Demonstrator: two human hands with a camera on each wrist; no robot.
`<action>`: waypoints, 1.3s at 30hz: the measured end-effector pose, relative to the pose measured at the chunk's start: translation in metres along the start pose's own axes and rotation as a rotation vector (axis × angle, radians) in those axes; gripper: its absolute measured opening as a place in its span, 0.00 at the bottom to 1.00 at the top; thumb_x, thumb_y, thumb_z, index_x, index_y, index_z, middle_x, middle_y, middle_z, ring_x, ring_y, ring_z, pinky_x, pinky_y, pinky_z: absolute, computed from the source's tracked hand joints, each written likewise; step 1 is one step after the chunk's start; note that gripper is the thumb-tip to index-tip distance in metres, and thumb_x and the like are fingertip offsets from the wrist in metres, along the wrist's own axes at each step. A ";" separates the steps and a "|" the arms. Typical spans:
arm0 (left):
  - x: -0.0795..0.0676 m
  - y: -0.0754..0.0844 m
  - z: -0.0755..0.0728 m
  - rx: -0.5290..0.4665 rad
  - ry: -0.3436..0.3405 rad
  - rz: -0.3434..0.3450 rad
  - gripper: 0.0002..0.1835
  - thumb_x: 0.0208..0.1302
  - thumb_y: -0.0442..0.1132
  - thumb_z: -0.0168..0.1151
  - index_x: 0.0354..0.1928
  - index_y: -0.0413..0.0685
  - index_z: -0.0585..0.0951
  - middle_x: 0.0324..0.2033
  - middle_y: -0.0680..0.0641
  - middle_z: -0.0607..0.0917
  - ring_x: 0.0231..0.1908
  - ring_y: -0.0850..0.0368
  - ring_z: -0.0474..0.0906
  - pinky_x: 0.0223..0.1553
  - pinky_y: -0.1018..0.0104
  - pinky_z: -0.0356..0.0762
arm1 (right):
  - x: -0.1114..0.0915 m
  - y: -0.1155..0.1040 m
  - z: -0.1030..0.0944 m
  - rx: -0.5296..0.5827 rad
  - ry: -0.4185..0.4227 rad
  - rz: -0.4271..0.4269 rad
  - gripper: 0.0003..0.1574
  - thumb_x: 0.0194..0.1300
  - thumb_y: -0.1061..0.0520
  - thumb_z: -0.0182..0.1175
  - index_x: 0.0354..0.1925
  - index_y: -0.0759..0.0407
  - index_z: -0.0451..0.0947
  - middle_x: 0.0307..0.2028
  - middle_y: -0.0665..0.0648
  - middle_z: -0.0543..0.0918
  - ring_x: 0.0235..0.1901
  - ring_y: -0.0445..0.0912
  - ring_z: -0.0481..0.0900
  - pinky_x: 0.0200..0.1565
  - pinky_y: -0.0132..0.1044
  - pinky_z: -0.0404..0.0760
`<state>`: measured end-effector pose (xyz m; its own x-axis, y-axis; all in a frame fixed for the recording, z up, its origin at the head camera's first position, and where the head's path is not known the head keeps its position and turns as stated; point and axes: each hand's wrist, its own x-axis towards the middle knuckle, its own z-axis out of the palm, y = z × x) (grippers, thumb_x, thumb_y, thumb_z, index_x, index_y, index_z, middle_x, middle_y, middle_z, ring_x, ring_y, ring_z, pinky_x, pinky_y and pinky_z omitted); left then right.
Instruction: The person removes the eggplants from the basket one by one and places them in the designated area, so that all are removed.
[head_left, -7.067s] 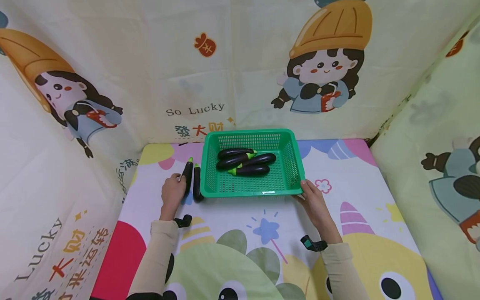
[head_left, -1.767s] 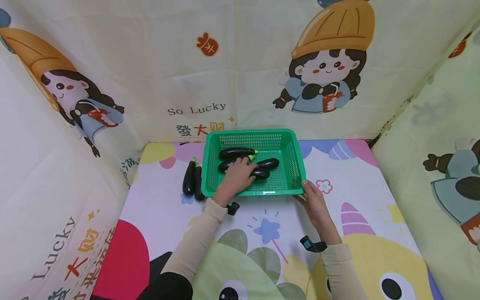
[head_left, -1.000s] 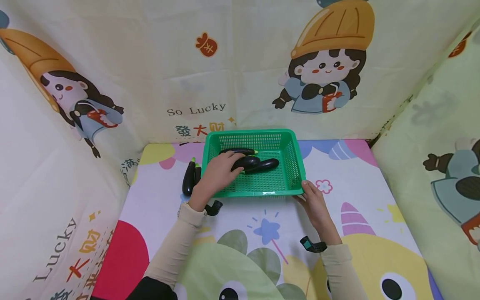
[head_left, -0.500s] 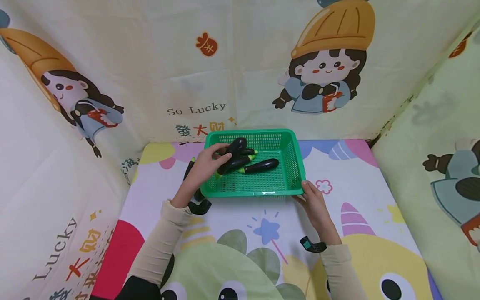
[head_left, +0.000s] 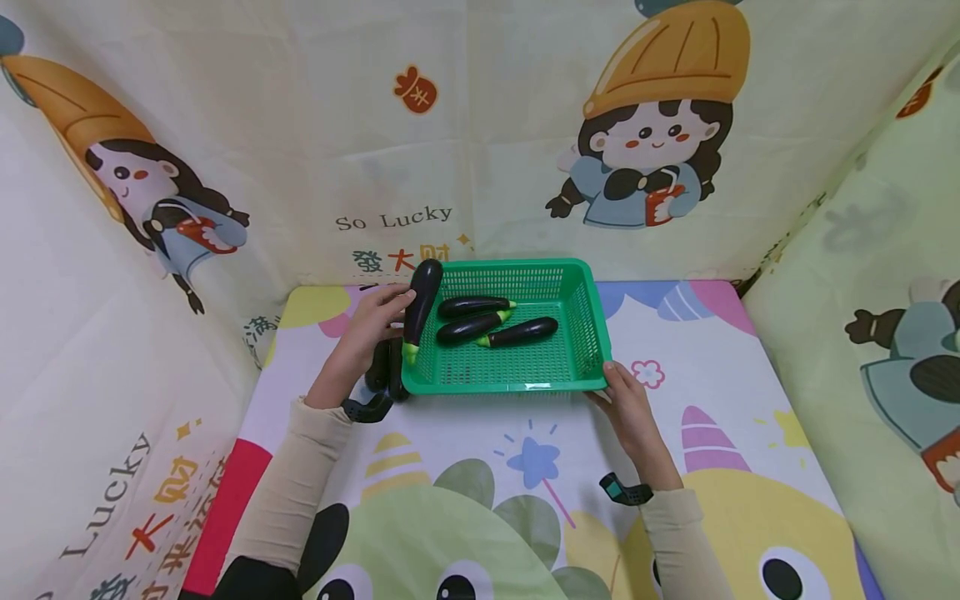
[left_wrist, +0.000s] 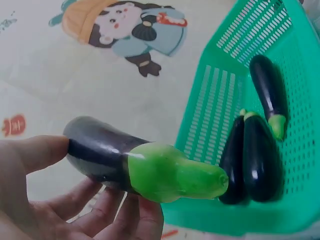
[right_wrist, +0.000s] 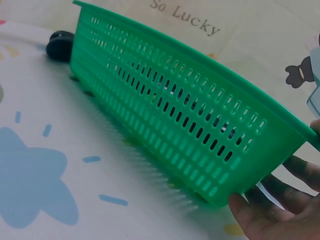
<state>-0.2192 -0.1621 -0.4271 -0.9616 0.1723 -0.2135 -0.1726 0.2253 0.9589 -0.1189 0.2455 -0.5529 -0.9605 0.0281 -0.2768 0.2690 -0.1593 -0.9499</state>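
My left hand (head_left: 367, 329) holds a dark purple eggplant (head_left: 423, 296) over the left rim of the green plastic basket (head_left: 480, 388). In the left wrist view, thumb and fingers grip the purple body of this eggplant (left_wrist: 100, 150), and its green stem end points toward the basket. Inside the basket lie three more eggplants (head_left: 519, 332). Two further eggplants (head_left: 378, 367) stand side by side on the table, left of the basket, partly covered by my left hand. My right hand (head_left: 633, 412) grips the basket's front right corner; in the right wrist view its fingers curl beneath the wall (right_wrist: 277, 162).
A cartoon-printed cloth covers the table (head_left: 465, 433). Behind it hangs a pale printed cloth wall (head_left: 495, 167), close to the basket's back edge. Similar cloth walls stand at the left and right. Each wrist wears a black device (head_left: 626, 490).
My left hand first held an eggplant on the table, then reached into the basket. It has picked one eggplant up from there and carried it left to the rim. My right hand stays put.
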 end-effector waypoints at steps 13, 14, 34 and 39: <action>-0.009 -0.039 -0.038 -0.118 0.148 -0.141 0.33 0.79 0.60 0.52 0.74 0.48 0.70 0.48 0.58 0.80 0.49 0.58 0.78 0.54 0.66 0.76 | -0.002 -0.004 0.001 0.004 0.006 0.021 0.41 0.83 0.39 0.45 0.80 0.61 0.55 0.79 0.61 0.61 0.79 0.56 0.61 0.76 0.57 0.63; -0.009 -0.042 -0.040 -0.123 0.161 -0.157 0.33 0.79 0.60 0.52 0.75 0.48 0.69 0.48 0.58 0.79 0.49 0.58 0.77 0.54 0.66 0.76 | -0.001 -0.004 0.001 0.005 0.007 0.023 0.41 0.83 0.39 0.46 0.80 0.61 0.55 0.79 0.61 0.61 0.79 0.56 0.61 0.76 0.57 0.63; 0.006 -0.100 -0.078 -0.192 0.282 -0.469 0.33 0.78 0.58 0.51 0.77 0.48 0.66 0.67 0.44 0.70 0.50 0.56 0.70 0.52 0.66 0.73 | -0.001 0.000 0.000 0.000 0.001 0.006 0.43 0.82 0.37 0.46 0.80 0.61 0.55 0.79 0.62 0.61 0.78 0.57 0.61 0.76 0.56 0.64; 0.010 -0.114 -0.078 -0.107 0.330 -0.450 0.33 0.79 0.55 0.52 0.76 0.44 0.68 0.68 0.42 0.71 0.51 0.54 0.69 0.51 0.65 0.71 | 0.000 0.000 0.000 0.013 0.015 0.016 0.43 0.82 0.37 0.47 0.80 0.61 0.56 0.78 0.61 0.62 0.77 0.57 0.62 0.75 0.56 0.65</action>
<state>-0.2258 -0.2605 -0.5238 -0.8009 -0.2309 -0.5525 -0.5851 0.1055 0.8041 -0.1188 0.2455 -0.5534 -0.9551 0.0403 -0.2937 0.2829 -0.1723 -0.9436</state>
